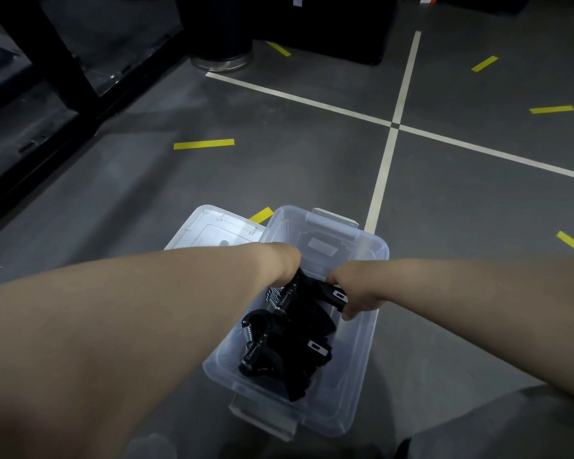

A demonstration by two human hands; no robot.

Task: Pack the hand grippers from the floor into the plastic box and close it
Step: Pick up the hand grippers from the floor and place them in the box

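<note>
A clear plastic box (367, 356) stands open on the grey floor, its long side running away from me. Inside lie several black hand grippers (289, 352) with steel springs. Both my hands reach into the far half of the box. My left hand (287, 263) grips the upper end of one black hand gripper (307, 288); its fingers are hidden behind the wrist. My right hand (353, 293) holds the other handle of that same gripper, fingers curled round it. The clear lid (212, 228) lies flat on the floor, just left of the box's far end.
A black metal rack (47, 94) runs along the left. A round metal base (222, 61) and dark cases stand at the back. White lines (386, 160) and short yellow tape marks (203, 144) cross the floor. My grey-clad knee (497, 425) is at the bottom right.
</note>
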